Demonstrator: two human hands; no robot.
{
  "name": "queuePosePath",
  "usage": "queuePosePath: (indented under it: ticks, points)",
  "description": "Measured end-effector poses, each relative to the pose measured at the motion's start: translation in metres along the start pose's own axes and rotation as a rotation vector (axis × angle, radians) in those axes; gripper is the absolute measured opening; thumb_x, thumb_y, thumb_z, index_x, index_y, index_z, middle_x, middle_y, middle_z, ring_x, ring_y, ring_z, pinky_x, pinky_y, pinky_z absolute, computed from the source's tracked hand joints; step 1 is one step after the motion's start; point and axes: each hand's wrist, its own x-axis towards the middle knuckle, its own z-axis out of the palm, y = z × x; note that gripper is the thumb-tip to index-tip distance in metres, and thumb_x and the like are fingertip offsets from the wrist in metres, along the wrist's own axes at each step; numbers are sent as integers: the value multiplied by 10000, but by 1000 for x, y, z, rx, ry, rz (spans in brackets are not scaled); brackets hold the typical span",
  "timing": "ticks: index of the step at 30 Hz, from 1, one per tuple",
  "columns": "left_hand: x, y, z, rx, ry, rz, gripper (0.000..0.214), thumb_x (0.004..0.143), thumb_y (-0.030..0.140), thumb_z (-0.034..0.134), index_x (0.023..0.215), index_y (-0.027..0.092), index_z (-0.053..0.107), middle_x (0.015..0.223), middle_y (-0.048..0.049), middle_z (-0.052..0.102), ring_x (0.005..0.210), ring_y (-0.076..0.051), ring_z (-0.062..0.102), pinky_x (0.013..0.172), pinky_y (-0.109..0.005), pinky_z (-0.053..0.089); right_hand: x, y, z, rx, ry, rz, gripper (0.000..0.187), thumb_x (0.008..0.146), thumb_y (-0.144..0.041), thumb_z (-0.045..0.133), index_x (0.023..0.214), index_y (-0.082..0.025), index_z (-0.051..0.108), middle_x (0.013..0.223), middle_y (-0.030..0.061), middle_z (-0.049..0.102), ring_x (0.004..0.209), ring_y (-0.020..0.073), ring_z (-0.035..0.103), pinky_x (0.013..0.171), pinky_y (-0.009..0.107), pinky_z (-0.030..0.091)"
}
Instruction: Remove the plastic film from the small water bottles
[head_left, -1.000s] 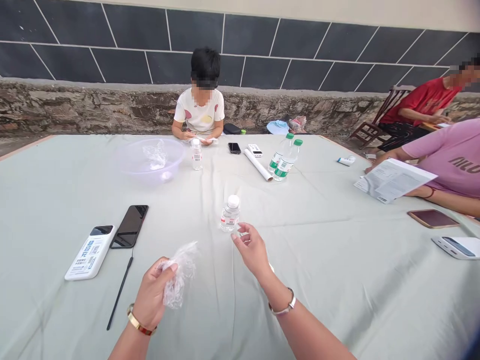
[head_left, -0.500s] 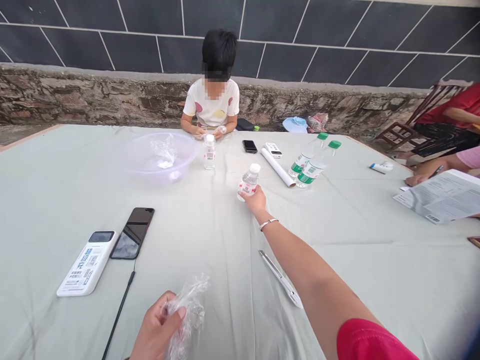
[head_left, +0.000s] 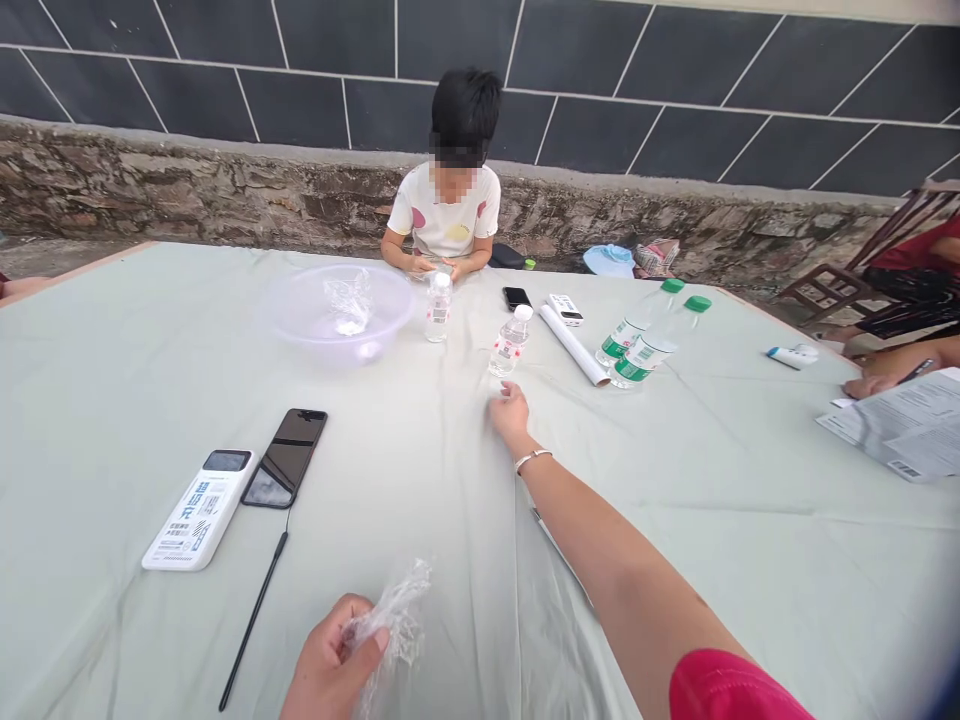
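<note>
My left hand pinches a crumpled piece of clear plastic wrap above the near edge of the table. My right hand reaches out over the table, holding nothing, its fingers loosely bent and apart. Just beyond its fingertips a small clear bottle with a white cap and a pink-and-white label stands upright. A similar bottle stands farther back to the left. Under my right forearm lies a slim silver-white cutter, mostly hidden by the arm.
A translucent purple basin holds crumpled plastic wrap. At the left lie a phone and a white power bank. A white roll and two green-capped bottles are at the right. A person sits opposite; another writes at the right.
My right hand has let go of the small bottle and drawn back slightly toward me; the bottle stands by itself. The left hand still holds the wrap. The view has shifted a little.
</note>
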Motion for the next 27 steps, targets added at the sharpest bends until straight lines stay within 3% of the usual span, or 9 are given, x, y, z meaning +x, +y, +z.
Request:
queuePosePath:
  ticks: [3,6,9,13,17,20,22,24,27]
  points:
    - [5,12,-6,387,68,211,253,712,451,596,611,226,542,735,-18,505,665,-180,466,625,-294,386,-54,-4,3,-26,-81,-29,403,668,-150,499,1053,-173,615,1015,68,637,706,157,591,802,354,486]
    - [24,37,-18,512,51,239,252,733,402,570,590,218,474,612,24,422,578,-144,389,566,-273,338,-96,-9,5,-30,-169,-90,362,659,-140,491,991,-181,630,942,42,650,666,143,583,741,320,495]
    - [61,74,-34,229,-9,113,328,676,440,649,605,214,423,535,77,318,477,-92,313,469,-228,279,-116,-11,5,-58,-228,-157,340,681,-143,475,984,-179,623,946,43,646,680,143,582,730,317,491]
    - [130,142,-54,-264,177,-40,308,623,297,747,709,198,469,544,78,412,411,-77,384,389,-205,301,-118,-9,4,-81,-219,-167,325,700,-128,455,979,-185,610,944,43,646,672,136,573,727,311,487]
    - [195,220,-70,-347,266,24,167,805,267,607,904,163,521,608,50,462,432,-70,452,430,-194,406,-118,-10,4,-115,-242,-193,323,688,-89,453,953,-188,611,926,39,648,682,133,571,732,290,473]
    - [227,263,-78,-500,253,11,378,899,359,465,1176,102,438,798,-73,578,667,-158,629,586,-270,527,-122,-11,4,-143,-245,-177,310,696,-81,458,941,-190,614,917,38,648,700,135,576,736,278,463]
    - [238,274,-77,-546,243,1,443,921,339,402,1266,63,367,944,-163,599,802,-206,654,658,-310,540,-124,-12,4,-154,-245,-164,303,700,-83,466,939,-194,616,912,35,649,723,138,583,745,273,458]
    - [237,267,-67,-494,254,38,406,903,283,421,1249,72,400,990,-178,607,814,-210,655,668,-309,531,-126,-12,5,-161,-251,-159,298,703,-87,476,942,-198,617,909,32,651,756,144,590,760,273,455]
    - [206,216,-35,-271,256,210,262,812,302,544,1023,147,559,835,-76,638,667,-163,637,562,-244,480,-125,-13,6,-173,-260,-147,296,706,-86,483,940,-204,619,905,29,650,797,152,594,785,283,451]
